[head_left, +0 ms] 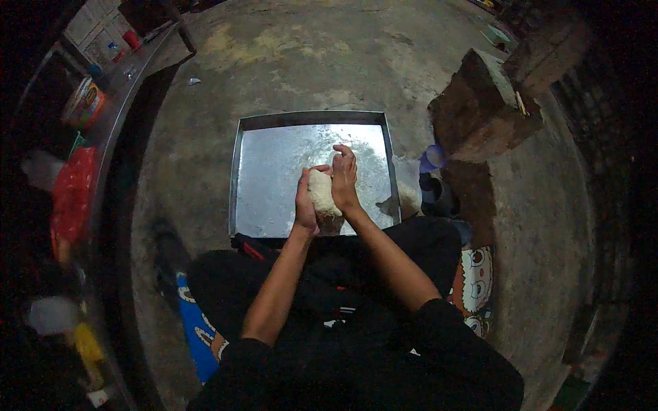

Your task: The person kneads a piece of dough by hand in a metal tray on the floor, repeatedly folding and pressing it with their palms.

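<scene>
A pale, dough-like lump (320,191) is between my two hands, over the near half of a shallow square metal tray (269,166). My left hand (305,202) cups the lump's left side, its fingers curled round the far end. Against the right side lies my right hand (345,179), flat, its fingers stretched out and pointing away from me. The palms hide part of the lump. Wet-looking pale smears mark the tray floor around and beyond my hands.
Right of the tray are a clear bag of pale stuff (408,195), a purple cup (432,158) and a dark object. A large brown block (473,103) stands farther right. On the left, a ledge holds a tub (83,103) and a red bag (74,192).
</scene>
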`<action>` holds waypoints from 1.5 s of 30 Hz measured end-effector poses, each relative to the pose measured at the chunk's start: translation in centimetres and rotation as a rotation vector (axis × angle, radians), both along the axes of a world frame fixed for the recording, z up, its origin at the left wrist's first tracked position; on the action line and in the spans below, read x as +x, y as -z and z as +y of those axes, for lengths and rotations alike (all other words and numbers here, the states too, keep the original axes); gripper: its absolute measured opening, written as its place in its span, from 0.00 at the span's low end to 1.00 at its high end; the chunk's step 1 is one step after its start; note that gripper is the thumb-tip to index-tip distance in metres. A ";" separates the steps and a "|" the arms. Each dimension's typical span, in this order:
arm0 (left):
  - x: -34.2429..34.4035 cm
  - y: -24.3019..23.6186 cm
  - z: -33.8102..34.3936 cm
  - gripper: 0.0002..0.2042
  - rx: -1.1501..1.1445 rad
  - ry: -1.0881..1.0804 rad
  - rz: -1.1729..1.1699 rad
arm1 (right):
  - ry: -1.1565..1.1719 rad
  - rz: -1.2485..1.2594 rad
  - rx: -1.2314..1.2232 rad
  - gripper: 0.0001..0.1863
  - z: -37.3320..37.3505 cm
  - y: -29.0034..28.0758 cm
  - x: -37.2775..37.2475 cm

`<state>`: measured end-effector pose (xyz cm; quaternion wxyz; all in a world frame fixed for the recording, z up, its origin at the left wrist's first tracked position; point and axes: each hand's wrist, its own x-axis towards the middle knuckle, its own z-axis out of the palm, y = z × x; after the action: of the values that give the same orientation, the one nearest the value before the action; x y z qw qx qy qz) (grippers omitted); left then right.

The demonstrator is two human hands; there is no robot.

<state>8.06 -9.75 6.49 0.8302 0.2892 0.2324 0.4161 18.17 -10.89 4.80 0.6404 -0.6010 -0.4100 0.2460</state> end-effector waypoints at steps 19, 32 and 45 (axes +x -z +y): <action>-0.8 -1.0 4.9 0.28 0.284 -0.351 0.663 | -0.083 0.023 0.084 0.29 -2.5 -2.4 -5.3; -0.4 -3.3 2.3 0.22 0.916 -0.444 0.949 | -0.083 0.905 -0.088 0.22 -1.6 -1.4 -0.5; -16.1 -35.0 0.0 0.14 1.620 -1.458 0.222 | -0.079 0.842 -0.118 0.23 -1.6 0.4 0.5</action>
<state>-8.03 -9.79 41.47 -0.0773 0.5783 0.0788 0.8083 18.66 -12.47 4.43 0.7067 -0.4676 -0.1206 0.5171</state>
